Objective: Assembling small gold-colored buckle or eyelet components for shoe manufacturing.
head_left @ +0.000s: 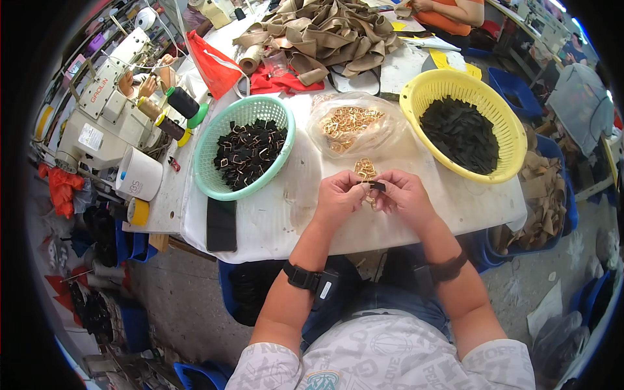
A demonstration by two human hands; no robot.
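Note:
Above the near part of the table, my left hand [340,196] and my right hand [404,195] meet, their fingers closed in a pinch. Between the fingertips runs a short black strap piece [377,186], its right end in my right fingers. A bit of gold metal shows by the strap, mostly covered by the fingers. Just beyond lies a small pile of gold buckles [365,167]. Farther back, a clear plastic bag [318,138] holds many more. The yellow basket [518,140] to the right contains loose black strips; in the mint-green basket [201,156] at left are black strips with gold buckles on them.
A black phone [221,225] lies at the table's front left. Sewing machines [104,97] and thread cones [182,102] stand on the left. Brown fabric pieces [325,32] are heaped at the back. Another person in an orange top [452,16] sits across. Blue bins [569,188] flank the table.

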